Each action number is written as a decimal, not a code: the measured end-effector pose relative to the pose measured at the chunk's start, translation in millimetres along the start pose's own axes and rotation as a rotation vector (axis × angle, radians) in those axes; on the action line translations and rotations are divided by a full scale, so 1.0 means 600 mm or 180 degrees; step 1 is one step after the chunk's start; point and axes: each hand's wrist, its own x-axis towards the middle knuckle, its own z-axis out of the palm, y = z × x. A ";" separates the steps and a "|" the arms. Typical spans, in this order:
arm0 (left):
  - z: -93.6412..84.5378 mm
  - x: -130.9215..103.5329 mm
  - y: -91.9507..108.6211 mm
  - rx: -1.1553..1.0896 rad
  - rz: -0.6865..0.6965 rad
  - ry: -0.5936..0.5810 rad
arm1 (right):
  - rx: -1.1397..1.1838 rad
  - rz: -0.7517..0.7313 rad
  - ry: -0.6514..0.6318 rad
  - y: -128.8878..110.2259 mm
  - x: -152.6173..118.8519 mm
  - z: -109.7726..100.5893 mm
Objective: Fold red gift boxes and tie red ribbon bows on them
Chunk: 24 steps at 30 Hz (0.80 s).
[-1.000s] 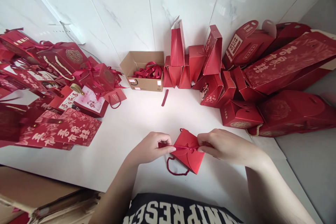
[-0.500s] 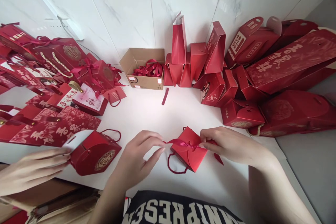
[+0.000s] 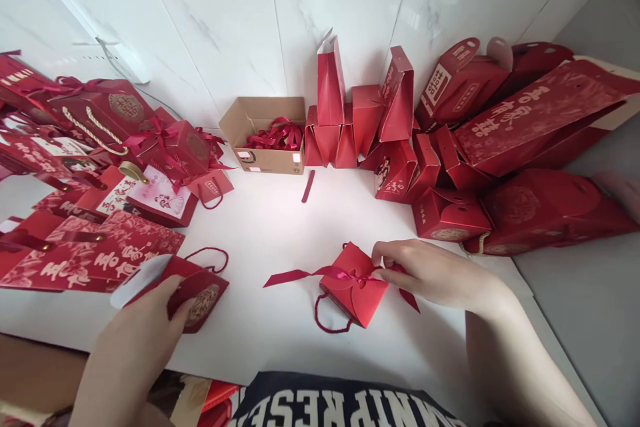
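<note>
A small red gift box (image 3: 363, 300) with a dark red cord handle lies on the white table, a pink-red ribbon (image 3: 287, 277) tied across its top. My right hand (image 3: 415, 273) pinches the ribbon at the box's right side; one ribbon end hangs below the fingers. The other end lies loose to the left. At the left, my left hand (image 3: 145, 320) grips a red box with a gold round emblem (image 3: 204, 303), thumb toward the emblem and fingers behind. That box has a cord handle at its back and a pale raised flap.
A cardboard box of red ribbon (image 3: 275, 160) stands near the wall, with a short ribbon strip (image 3: 309, 187) before it. Red gift boxes (image 3: 335, 83) stand behind and right. More decorated bags and boxes (image 3: 163, 193) crowd the left side.
My left hand has let go of the ribbon's left end and moved left onto the emblem box. Another person's hand, which was touching that box, is gone. The view has shifted slightly.
</note>
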 end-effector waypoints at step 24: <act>0.242 0.320 0.431 -0.1894 0.2746 0.0232 | -0.0185 0.0250 0.0740 0.040 0.000 -0.010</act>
